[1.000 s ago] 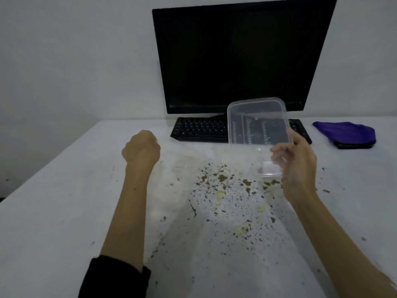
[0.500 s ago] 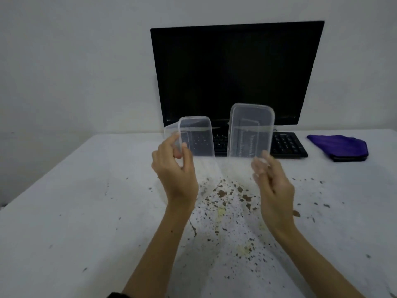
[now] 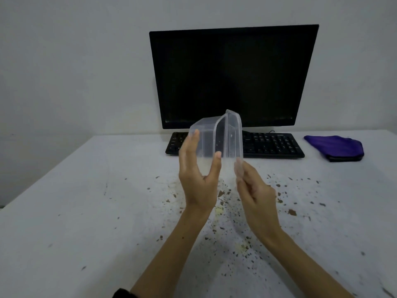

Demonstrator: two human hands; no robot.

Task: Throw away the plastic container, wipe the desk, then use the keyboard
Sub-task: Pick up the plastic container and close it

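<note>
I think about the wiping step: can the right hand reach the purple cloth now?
Probably not yet: the right hand pinches the clear lid against the plastic container. The path to the purple cloth itself looks free.

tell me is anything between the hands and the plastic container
Nothing visible: the left hand already grips the plastic container, and the right hand pinches its lid against it. No bin is in view.

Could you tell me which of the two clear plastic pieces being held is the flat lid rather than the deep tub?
The lid is the flat, thin piece pinched by the right hand; the tub, gripped by the left hand, has deep walls.
</note>
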